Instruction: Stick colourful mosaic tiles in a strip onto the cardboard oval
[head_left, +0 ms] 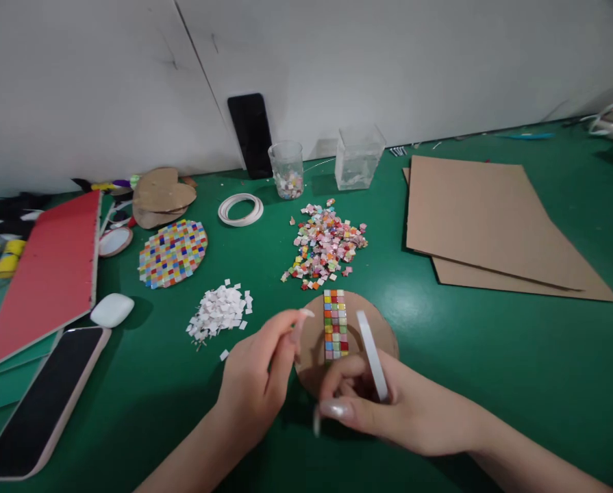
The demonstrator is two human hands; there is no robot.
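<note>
My left hand (259, 363) is at the left edge of a round cardboard disc (311, 376), its thumb and forefinger pinched together; anything between them is too small to make out. My right hand (383, 404) is closed around a flat white stick-like tool (372, 356), over the disc's lower right. A small pale blurred bit shows below its fingertips. Rows of colourful square mosaic tiles (335, 325) form a narrow band on the disc. Just beyond lies a heap of loose coloured tiles (329, 243). White square pieces (218, 311) are piled left of my left hand.
A tile-covered disc (174, 253), tape roll (240, 209) and cardboard heart (162, 195) lie left. Behind stand a phone (251, 137), a cup with tiles (287, 171) and a clear container (358, 157). Cardboard sheets (481, 219) lie right; another phone (44, 404) lies front left.
</note>
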